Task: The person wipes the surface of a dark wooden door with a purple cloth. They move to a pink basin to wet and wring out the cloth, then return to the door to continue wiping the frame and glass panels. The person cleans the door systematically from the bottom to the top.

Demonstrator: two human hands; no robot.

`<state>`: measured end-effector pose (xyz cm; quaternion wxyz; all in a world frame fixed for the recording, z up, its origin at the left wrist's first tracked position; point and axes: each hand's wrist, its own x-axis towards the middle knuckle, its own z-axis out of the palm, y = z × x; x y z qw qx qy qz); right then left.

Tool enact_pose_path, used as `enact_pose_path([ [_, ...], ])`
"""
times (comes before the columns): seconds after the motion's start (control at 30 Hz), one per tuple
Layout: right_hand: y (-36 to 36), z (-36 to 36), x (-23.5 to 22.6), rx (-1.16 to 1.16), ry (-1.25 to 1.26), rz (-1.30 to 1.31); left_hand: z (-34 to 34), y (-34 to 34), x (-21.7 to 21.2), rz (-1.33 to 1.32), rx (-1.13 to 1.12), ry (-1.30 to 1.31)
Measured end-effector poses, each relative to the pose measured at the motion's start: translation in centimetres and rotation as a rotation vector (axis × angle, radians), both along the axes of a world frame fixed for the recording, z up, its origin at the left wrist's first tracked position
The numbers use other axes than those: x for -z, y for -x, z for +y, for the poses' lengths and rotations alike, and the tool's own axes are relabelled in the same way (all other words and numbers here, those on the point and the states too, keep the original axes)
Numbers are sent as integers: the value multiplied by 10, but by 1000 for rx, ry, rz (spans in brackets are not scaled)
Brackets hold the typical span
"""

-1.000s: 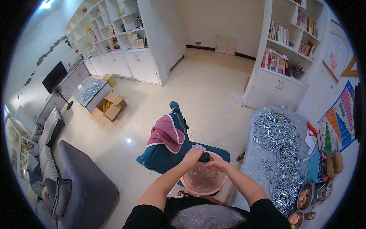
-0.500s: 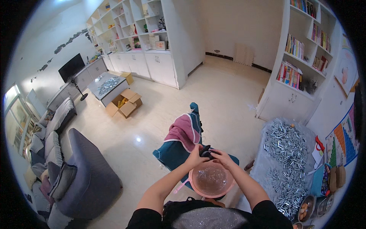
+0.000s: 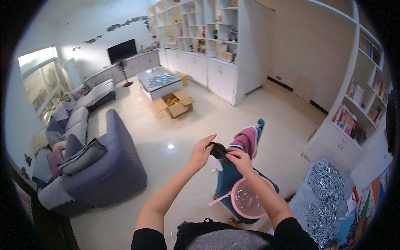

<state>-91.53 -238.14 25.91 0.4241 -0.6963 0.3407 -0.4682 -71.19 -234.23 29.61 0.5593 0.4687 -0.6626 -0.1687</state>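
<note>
A small, shiny black thing [image 3: 219, 152] is between my two hands, above a teal-covered seat; its kind does not show clearly. My left hand [image 3: 201, 153] has its fingers curled at the left side of it. At its right side, my right hand [image 3: 241, 161] pinches the edge. Below my right forearm, a pink basin [image 3: 234, 203] with clear, rippled water stands on the teal seat [image 3: 226, 178]. A pink handle [image 3: 218, 199] sticks out from the basin's left side. Beyond my right hand, a mauve towel with white trim [image 3: 246, 140] lies over the seat.
At right, a covered table [image 3: 301, 199] bears a heap of small silvery cylinders [image 3: 323, 200]. A grey sofa [image 3: 112, 166] stands at left. Farther off are an open cardboard box [image 3: 177, 109], a low table [image 3: 156, 88], a standing fan [image 3: 125, 75] and white shelves [image 3: 221, 79].
My hands have moved from just over the basin's far rim to its upper left, taking the black thing along. The view has swung left, so the room sits farther right.
</note>
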Motion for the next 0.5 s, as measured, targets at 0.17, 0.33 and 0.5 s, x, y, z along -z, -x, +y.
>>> enact_pose_path([
  [0.17, -117, 33, -70, 38, 604, 81, 77, -113, -42, 48, -154, -102],
  [0.33, -224, 41, -70, -406, 91, -8, 147, -211, -54, -51, -350, -224],
  [0.5, -318, 78, -59, -828, -25, 13, 232, -281, -45, -82, -656, -219],
])
